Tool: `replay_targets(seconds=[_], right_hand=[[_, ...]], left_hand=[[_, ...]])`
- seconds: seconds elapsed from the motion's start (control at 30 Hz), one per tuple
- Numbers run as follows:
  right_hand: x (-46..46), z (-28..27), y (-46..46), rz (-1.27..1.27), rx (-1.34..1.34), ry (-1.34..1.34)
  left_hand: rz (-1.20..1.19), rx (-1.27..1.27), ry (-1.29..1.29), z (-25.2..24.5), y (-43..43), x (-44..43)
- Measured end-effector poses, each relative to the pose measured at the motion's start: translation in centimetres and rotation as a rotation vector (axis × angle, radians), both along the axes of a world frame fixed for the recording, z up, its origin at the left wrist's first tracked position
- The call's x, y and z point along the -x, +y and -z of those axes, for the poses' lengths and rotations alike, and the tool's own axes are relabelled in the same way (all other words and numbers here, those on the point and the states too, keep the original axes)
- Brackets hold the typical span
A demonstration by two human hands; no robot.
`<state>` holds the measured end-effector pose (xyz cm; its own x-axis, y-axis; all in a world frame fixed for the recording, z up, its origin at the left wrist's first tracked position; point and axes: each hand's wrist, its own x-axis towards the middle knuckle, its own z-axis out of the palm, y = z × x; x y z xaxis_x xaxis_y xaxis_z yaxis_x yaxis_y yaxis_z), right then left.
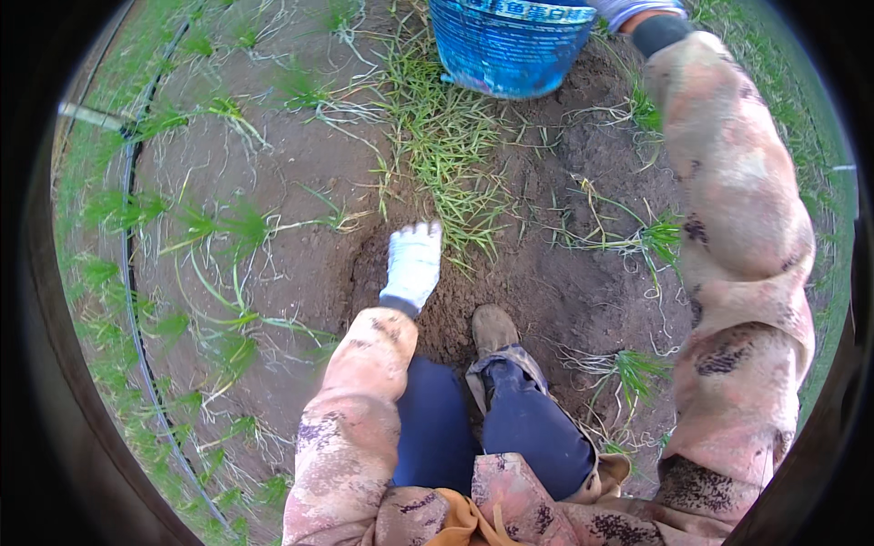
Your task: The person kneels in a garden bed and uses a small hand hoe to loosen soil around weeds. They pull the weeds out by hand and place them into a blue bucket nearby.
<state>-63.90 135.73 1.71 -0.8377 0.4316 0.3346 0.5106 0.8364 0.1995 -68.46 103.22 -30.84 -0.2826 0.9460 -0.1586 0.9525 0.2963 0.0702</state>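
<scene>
My left hand [415, 266], in a white work glove, is low over a patch of loosened brown soil [365, 263]. Its fingers point away from me and are blurred, so what lies under them is hidden. Beside its fingertips runs a strip of green grass [454, 150]. At the top edge, my right hand [631, 12], in a pale glove with a dark cuff, is at the upper side of a blue plastic bucket [512, 54] and appears to grip it; its fingers are partly cut off. The bucket bears printed writing, and its inside is out of view.
Uprooted plants with green tops and pale stems [235, 232] lie in rows on the bare soil at left; more plants [635, 372] lie at right. A black drip hose [130, 239] runs along the left, near a pale stake [92, 116]. My shoe [494, 329] stands in front.
</scene>
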Motion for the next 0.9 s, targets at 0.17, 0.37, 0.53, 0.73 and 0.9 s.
replay_targets(seconds=[0.17, 0.37, 0.53, 0.73, 0.9], right_hand=[[1.4, 8.1, 1.2, 0.029, 0.134, 0.067], [-5.7, 11.8, -4.2, 0.025, 0.516, 0.541], [-15.0, 20.8, -18.0, 0.351, 1.242, 0.551], [-17.8, 33.0, -28.8, 0.744, 1.555, 0.027], [-14.5, 37.4, -29.7, 0.645, 1.467, 0.102]], left_hand=[[0.333, 0.079, 0.216, 5.0, 4.8, 0.6], [0.447, 0.230, -0.077, 6.1, 5.0, 2.4], [-0.193, 0.057, -0.788, 7.4, 5.1, 5.3], [-0.503, -0.177, -0.882, 7.0, 4.4, 5.5], [-0.735, -0.252, -1.015, 4.7, 4.8, 4.9]])
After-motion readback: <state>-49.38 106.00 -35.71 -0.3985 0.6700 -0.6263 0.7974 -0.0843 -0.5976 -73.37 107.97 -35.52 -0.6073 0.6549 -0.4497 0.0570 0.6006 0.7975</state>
